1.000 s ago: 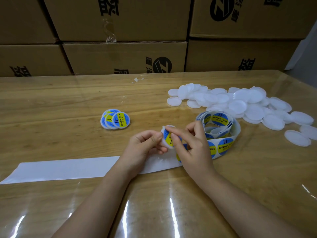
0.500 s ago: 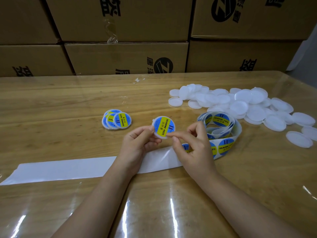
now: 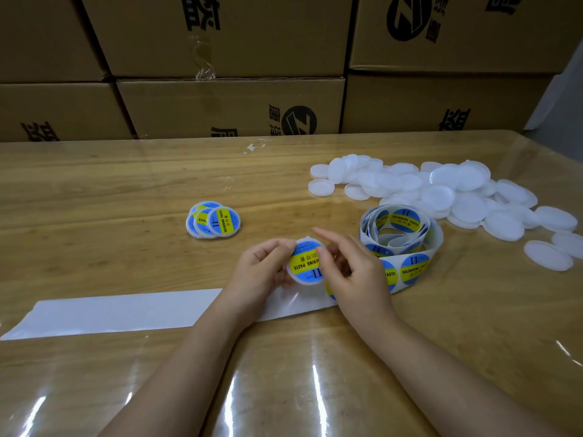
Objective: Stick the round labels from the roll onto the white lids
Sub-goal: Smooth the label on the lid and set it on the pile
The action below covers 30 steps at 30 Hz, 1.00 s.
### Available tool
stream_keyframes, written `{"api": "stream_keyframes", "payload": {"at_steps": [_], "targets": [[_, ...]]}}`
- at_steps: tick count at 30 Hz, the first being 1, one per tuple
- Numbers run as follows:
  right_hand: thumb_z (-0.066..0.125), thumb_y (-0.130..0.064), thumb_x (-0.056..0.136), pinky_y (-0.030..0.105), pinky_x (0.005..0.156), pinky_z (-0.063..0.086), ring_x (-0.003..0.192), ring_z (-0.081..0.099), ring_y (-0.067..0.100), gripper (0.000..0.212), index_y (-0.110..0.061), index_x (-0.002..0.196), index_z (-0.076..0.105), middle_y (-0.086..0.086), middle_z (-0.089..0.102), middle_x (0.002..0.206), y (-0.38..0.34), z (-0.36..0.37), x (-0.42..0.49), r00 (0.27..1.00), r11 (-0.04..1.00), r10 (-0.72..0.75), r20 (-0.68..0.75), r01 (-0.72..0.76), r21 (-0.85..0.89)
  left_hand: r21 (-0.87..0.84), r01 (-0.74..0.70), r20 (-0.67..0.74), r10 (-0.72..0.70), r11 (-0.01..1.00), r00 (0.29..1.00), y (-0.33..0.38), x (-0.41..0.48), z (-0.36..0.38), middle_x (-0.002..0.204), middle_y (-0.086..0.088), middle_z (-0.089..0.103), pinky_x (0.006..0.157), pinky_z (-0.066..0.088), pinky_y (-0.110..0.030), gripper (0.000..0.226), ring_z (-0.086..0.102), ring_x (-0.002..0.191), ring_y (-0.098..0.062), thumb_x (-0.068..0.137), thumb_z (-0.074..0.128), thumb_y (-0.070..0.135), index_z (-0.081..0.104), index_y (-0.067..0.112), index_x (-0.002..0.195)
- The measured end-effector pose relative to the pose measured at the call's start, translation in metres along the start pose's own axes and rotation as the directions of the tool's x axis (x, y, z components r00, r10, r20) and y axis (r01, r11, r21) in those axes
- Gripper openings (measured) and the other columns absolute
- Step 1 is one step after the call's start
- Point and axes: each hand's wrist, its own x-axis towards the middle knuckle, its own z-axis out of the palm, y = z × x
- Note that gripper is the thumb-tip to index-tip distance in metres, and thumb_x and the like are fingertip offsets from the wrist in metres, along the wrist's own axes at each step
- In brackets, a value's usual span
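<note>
A white lid [image 3: 305, 263] with a blue and yellow round label on it is held between my two hands above the table. My left hand [image 3: 262, 272] grips its left rim with thumb and fingers. My right hand [image 3: 353, 272] touches the lid's right edge, thumb on the label, index finger raised straight. The label roll [image 3: 400, 234] lies just right of my right hand, its strip of blue and yellow labels running under that hand. A heap of bare white lids [image 3: 441, 193] spreads to the right. Three labelled lids [image 3: 214, 222] lie stacked to the left.
An empty white backing strip [image 3: 126, 310] stretches left across the wooden table [image 3: 94, 190] from under my hands. Stacked cardboard boxes [image 3: 230, 105] wall off the table's far edge. A clear plastic sheet covers the tabletop.
The labelled lid has come down from its raised position and turned, so its label now reads sideways. My right thumb has moved onto the label and the index finger has lifted.
</note>
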Motion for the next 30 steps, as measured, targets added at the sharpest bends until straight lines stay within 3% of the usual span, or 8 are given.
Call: {"api": "stream_keyframes", "payload": {"at_steps": [3, 5, 10, 14, 18, 21, 26, 30], "targets": [[0.057, -0.016, 0.093, 0.012, 0.061, 0.039, 0.066, 0.052, 0.007, 0.019, -0.019, 0.109, 0.067, -0.004, 0.059, 0.079, 0.0012, -0.0009, 0.0013, 0.998, 0.999, 0.045, -0.05, -0.044, 0.025, 0.127, -0.053, 0.074, 0.044, 0.991, 0.996, 0.0002, -0.0015, 0.0011, 0.083, -0.004, 0.068, 0.058, 0.046, -0.021, 0.03, 0.055, 0.066, -0.012, 0.07, 0.068, 0.024, 0.069, 0.012, 0.098], [0.055, -0.019, 0.093, 0.011, 0.061, 0.039, 0.068, 0.054, 0.007, 0.017, -0.018, 0.105, 0.067, -0.004, 0.06, 0.079, 0.0018, -0.001, 0.002, 0.996, 0.998, 0.055, -0.073, -0.053, 0.033, 0.178, -0.06, 0.091, 0.045, 0.982, 0.995, -0.0001, -0.0012, 0.0016, 0.086, -0.006, 0.069, 0.059, 0.047, -0.02, 0.041, 0.056, 0.068, -0.011, 0.068, 0.07, 0.019, 0.066, 0.008, 0.107], [0.066, -0.014, 0.087, 0.01, 0.06, 0.038, 0.063, 0.049, 0.005, 0.029, -0.025, 0.114, 0.061, -0.009, 0.051, 0.079, 0.0023, 0.0013, 0.0011, 0.999, 0.998, 0.052, -0.01, -0.052, 0.037, 0.053, -0.065, -0.012, 0.066, 0.996, 0.998, -0.0002, 0.0006, -0.0008, 0.076, -0.007, 0.067, 0.061, 0.05, -0.019, 0.031, 0.06, 0.065, -0.01, 0.069, 0.071, 0.016, 0.068, 0.015, 0.1], [0.074, -0.02, 0.082, 0.016, 0.06, 0.043, 0.061, 0.051, 0.01, 0.054, -0.042, 0.122, 0.047, -0.008, 0.057, 0.084, 0.0028, 0.0043, -0.0002, 0.995, 0.994, 0.056, 0.081, -0.063, 0.092, 0.035, -0.108, -0.029, 0.109, 0.994, 0.994, 0.0004, 0.0005, -0.0023, 0.072, -0.007, 0.069, 0.061, 0.051, -0.019, 0.026, 0.063, 0.062, -0.01, 0.068, 0.072, 0.021, 0.07, 0.022, 0.095], [0.063, -0.019, 0.087, 0.035, 0.07, 0.053, 0.076, 0.061, 0.016, 0.049, -0.046, 0.123, 0.043, -0.002, 0.065, 0.099, 0.0015, 0.0044, -0.0013, 0.993, 0.982, 0.035, 0.111, -0.055, 0.18, 0.062, -0.115, -0.03, 0.117, 0.991, 0.993, 0.0024, -0.0002, -0.0014, 0.076, -0.006, 0.072, 0.062, 0.051, -0.018, 0.023, 0.063, 0.064, -0.009, 0.069, 0.071, 0.025, 0.073, 0.028, 0.092], [0.054, -0.024, 0.089, 0.043, 0.072, 0.053, 0.076, 0.062, 0.023, 0.041, -0.046, 0.122, 0.044, 0.006, 0.065, 0.095, 0.0012, 0.0039, -0.0025, 0.992, 0.977, 0.035, 0.125, -0.061, 0.204, 0.039, -0.118, -0.046, 0.12, 0.992, 0.992, 0.0038, -0.0006, -0.0014, 0.081, -0.007, 0.074, 0.065, 0.053, -0.02, 0.022, 0.067, 0.069, -0.012, 0.072, 0.069, 0.027, 0.073, 0.025, 0.094], [0.048, -0.023, 0.092, 0.03, 0.064, 0.052, 0.061, 0.06, 0.008, 0.031, -0.036, 0.12, 0.047, 0.004, 0.066, 0.079, 0.0009, 0.0034, -0.0018, 0.991, 0.961, 0.045, 0.126, -0.078, 0.265, 0.03, -0.124, -0.044, 0.125, 0.992, 0.991, 0.0042, -0.0016, -0.0003, 0.088, -0.009, 0.074, 0.068, 0.054, -0.023, 0.021, 0.068, 0.077, -0.015, 0.075, 0.067, 0.027, 0.074, 0.023, 0.095], [0.047, -0.024, 0.092, 0.026, 0.059, 0.049, 0.055, 0.059, 0.008, 0.021, -0.032, 0.111, 0.05, -0.002, 0.066, 0.073, 0.0005, 0.0026, -0.0026, 0.99, 0.943, 0.077, 0.118, -0.111, 0.314, 0.038, -0.147, 0.009, 0.147, 0.988, 0.989, 0.005, -0.0023, 0.0001, 0.094, -0.004, 0.074, 0.075, 0.055, -0.025, 0.02, 0.068, 0.084, -0.014, 0.08, 0.066, 0.025, 0.075, 0.025, 0.097]]}}
